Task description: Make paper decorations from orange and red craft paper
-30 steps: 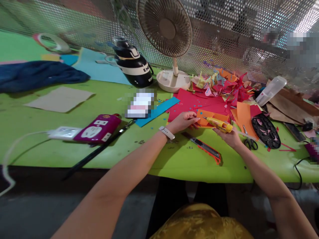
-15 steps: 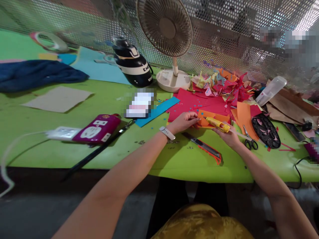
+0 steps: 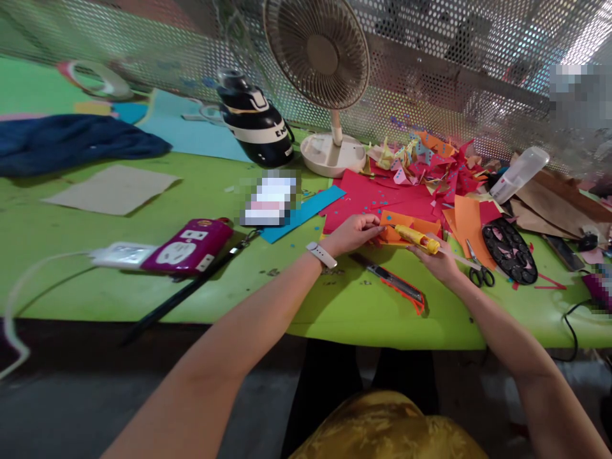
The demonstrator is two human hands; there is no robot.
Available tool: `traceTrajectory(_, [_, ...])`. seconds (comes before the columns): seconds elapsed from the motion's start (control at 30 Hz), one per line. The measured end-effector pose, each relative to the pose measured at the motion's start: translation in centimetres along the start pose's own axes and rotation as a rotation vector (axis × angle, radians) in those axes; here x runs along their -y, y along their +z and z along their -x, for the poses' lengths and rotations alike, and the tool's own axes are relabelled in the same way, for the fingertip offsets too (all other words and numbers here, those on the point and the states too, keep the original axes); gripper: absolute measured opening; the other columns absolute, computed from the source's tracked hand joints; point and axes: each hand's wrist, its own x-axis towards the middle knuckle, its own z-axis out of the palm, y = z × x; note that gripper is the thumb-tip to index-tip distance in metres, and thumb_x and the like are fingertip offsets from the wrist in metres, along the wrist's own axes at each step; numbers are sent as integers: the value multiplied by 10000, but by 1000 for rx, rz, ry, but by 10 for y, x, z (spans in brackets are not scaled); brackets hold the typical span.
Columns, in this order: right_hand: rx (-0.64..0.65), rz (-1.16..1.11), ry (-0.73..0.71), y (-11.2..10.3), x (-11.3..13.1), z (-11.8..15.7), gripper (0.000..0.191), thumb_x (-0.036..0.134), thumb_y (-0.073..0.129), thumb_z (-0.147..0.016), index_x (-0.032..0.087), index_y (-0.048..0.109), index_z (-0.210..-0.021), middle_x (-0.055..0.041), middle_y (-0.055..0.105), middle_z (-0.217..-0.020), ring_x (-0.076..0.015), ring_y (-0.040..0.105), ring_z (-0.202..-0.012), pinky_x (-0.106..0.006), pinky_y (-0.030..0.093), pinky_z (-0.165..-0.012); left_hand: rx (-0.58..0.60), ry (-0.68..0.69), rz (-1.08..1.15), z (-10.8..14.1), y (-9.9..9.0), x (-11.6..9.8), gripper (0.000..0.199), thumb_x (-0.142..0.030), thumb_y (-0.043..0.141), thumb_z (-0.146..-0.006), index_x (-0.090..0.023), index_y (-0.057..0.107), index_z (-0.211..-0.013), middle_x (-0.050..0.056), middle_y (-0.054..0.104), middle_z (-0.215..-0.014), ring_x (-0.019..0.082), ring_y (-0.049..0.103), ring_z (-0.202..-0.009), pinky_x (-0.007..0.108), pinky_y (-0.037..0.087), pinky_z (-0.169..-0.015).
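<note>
Resting on the orange paper piece [image 3: 423,225] at its left end, the left hand [image 3: 356,233] has its grip closed on that edge, while the yellow glue gun [image 3: 415,238] is held in the grip of the right hand [image 3: 437,256], its tip pointed toward the left fingertips over the paper. The orange piece is placed on the green surface [image 3: 268,299] just in front of the red sheets [image 3: 363,194], with the orange-edged cutter [image 3: 394,285] laid nearer the surface's front edge and the scissors [image 3: 480,274] set to the right.
</note>
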Motion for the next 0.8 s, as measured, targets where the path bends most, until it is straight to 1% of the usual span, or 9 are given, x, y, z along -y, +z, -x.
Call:
traceTrajectory(0.17, [-9,30,-4,-1,3,0,384,544,663,-786,233,459,-690,17,480,-639,-146,436,-587,-277,349,-509,-6,-4,-19,0,0,0,483,-636,645,-800,-166,595,-901,52,731,-808,168,709,-718,235,497,-582])
traceTrajectory(0.37, [-20,61,-6,-1,1,-1,365,561,631,-786,232,497,-700,3,521,-659,-163,478,-598,-295,391,-534,-8,-5,-9,0,1,-2,512,-663,649,-782,-167,598,-896,50,728,-801,171,705,-714,240,495,-587])
traceTrajectory(0.53, [-25,58,5,0,1,-1,372,569,627,-779,236,486,-693,8,514,-643,-160,486,-576,-291,377,-529,-4,-9,-24,1,1,-3,509,-657,644,-786,-166,593,-907,52,719,-810,180,704,-722,252,496,-593])
traceTrajectory(0.67, [-25,46,7,-1,3,-1,389,585,638,-773,236,485,-693,11,508,-636,-160,484,-575,-296,379,-526,-11,1,-43,1,1,-2,510,-663,636,-786,-166,591,-892,41,707,-787,167,693,-705,236,485,-570])
traceTrajectory(0.8, [-15,42,8,-2,4,0,386,561,656,-783,237,469,-689,9,507,-638,-162,471,-584,-311,383,-544,-6,-7,-38,0,1,-1,486,-649,632,-797,-174,585,-887,38,712,-788,162,696,-711,227,484,-569])
